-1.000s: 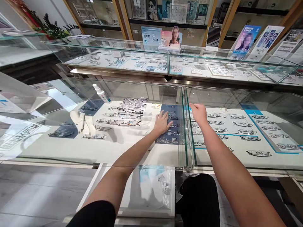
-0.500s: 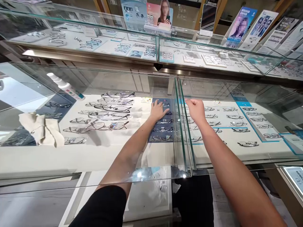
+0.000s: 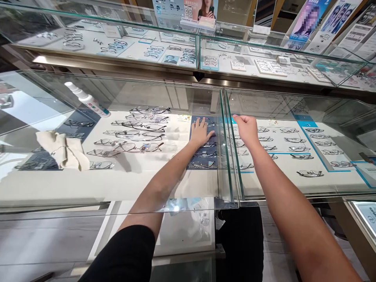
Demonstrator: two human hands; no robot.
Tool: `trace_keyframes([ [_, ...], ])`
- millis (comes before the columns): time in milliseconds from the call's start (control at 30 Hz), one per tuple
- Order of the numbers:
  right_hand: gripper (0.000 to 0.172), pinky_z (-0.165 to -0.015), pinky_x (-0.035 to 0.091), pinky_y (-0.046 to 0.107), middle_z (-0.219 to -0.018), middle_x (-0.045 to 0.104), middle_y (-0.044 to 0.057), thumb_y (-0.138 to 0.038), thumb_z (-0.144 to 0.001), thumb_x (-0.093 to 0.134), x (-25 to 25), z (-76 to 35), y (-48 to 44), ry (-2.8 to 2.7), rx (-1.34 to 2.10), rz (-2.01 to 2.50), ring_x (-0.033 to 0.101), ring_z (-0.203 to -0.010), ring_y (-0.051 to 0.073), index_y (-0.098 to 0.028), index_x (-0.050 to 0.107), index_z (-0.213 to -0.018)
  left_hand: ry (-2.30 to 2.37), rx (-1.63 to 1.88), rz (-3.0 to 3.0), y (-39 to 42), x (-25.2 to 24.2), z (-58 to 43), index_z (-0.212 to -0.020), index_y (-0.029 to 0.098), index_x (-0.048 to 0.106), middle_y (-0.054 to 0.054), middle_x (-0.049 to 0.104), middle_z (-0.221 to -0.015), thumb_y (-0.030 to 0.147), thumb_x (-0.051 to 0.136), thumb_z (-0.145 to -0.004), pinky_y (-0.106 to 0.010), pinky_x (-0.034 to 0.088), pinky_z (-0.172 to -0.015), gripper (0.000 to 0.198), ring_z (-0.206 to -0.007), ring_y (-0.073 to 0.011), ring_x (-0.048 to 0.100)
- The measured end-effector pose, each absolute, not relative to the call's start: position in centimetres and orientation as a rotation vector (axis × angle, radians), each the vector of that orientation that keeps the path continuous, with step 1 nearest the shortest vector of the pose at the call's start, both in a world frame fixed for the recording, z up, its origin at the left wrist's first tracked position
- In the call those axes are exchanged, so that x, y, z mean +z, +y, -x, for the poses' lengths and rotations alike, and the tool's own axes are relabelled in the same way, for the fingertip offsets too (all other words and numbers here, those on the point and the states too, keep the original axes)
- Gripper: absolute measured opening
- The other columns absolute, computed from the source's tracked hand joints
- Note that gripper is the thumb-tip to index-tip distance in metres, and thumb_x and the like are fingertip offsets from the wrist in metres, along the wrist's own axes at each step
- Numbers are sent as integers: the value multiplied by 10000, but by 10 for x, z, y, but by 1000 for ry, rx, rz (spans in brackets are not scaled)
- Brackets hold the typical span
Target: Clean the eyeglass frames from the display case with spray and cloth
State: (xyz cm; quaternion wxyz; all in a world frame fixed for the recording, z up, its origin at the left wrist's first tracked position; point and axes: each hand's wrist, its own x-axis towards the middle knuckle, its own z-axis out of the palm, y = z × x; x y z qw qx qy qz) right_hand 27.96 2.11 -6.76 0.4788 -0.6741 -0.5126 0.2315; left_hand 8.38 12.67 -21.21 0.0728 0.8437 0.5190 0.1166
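Observation:
My left hand (image 3: 200, 134) reaches into the left glass display case (image 3: 164, 187), its fingers spread over the dark blue display mat (image 3: 190, 166). Several eyeglasses (image 3: 202, 164) lie in a column on that mat, some partly covered by the hand. I cannot tell whether the fingertips touch a frame. My right hand (image 3: 247, 131) is closed, thumb toward the left, just right of the glass divider (image 3: 232, 156). Its curled fingers hide whatever they may hold. More eyeglasses (image 3: 295, 140) sit in rows around and beyond it in the right case.
Left of my left hand are several rows of eyeglasses (image 3: 138, 135), a beige cloth (image 3: 60, 150) and a white spray bottle (image 3: 89, 101). Another glass counter (image 3: 132, 64) with frames runs behind. An open white drawer (image 3: 188, 239) lies below the case.
The whole view has shifted slightly, with the counters sitting a little higher in the picture. Both hands keep nearly the same places and shapes; nothing has visibly been picked up.

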Motion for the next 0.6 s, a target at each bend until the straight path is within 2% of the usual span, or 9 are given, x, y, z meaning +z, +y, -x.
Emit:
trace_keyframes([
  [67,570,-590,235,320,-651,149,-57,-377,-1048,643,-69,-281,23,-1261,562,1652,181,-629,121,-255,225,-680,1540,440,-2566,94,-202,-79,-1575,99,612,-211,338,-1859,560,416,-1134,-630,249,-1324,667,-1701,-456,234],
  [100,570,-587,228,323,-653,152,-56,-377,-1049,646,-69,-282,24,-1265,563,1649,178,-629,122,-254,225,-684,1515,482,-2585,75,-197,-75,-1504,118,650,-224,429,-1798,510,447,-1129,-608,290,-1294,579,-1655,-440,312],
  [167,566,-584,212,331,-648,164,-56,-359,-1052,644,-70,-282,27,-1270,568,1642,173,-630,122,-253,228,-684,1432,468,-2602,31,-186,-68,-1338,152,700,-228,635,-1548,444,457,-1128,-557,395,-1176,434,-1448,-397,509],
  [233,557,-586,201,336,-641,167,-56,-332,-1056,637,-70,-282,30,-1275,566,1641,169,-628,122,-253,233,-681,1335,313,-2617,-16,-175,-58,-1199,152,717,-218,710,-1337,375,390,-1141,-557,434,-1066,400,-1261,-382,582],
  [367,544,-592,198,338,-647,162,-59,-306,-1057,640,-69,-283,35,-1301,548,1655,171,-632,127,-261,242,-689,943,10,-2601,-110,-151,-36,-903,189,694,-156,764,-1015,282,375,-1141,-513,457,-963,408,-1051,-328,638],
  [400,545,-594,196,339,-648,163,-59,-304,-1056,644,-69,-283,36,-1299,541,1662,173,-634,129,-263,244,-687,858,-31,-2550,-131,-142,-30,-834,201,661,-132,769,-973,288,407,-1136,-487,467,-933,404,-1009,-310,656],
  [467,552,-598,185,344,-643,165,-60,-297,-1048,652,-70,-284,38,-1280,534,1676,172,-636,130,-266,248,-673,667,-72,-2341,-167,-118,-20,-722,212,561,-67,739,-818,404,434,-1160,-401,484,-820,495,-835,-238,665],
  [533,553,-603,177,350,-628,170,-63,-289,-1042,654,-70,-285,39,-1274,536,1678,168,-633,130,-264,258,-658,524,-17,-2205,-186,-89,-12,-686,220,503,-34,691,-726,523,399,-1176,-358,479,-712,586,-699,-190,628],
  [600,558,-607,177,354,-608,177,-68,-285,-1038,658,-69,-285,40,-1275,549,1669,164,-627,129,-260,268,-640,533,158,-2280,-184,-62,-6,-739,231,575,-52,727,-788,546,387,-1176,-354,524,-764,571,-742,-196,662],
])
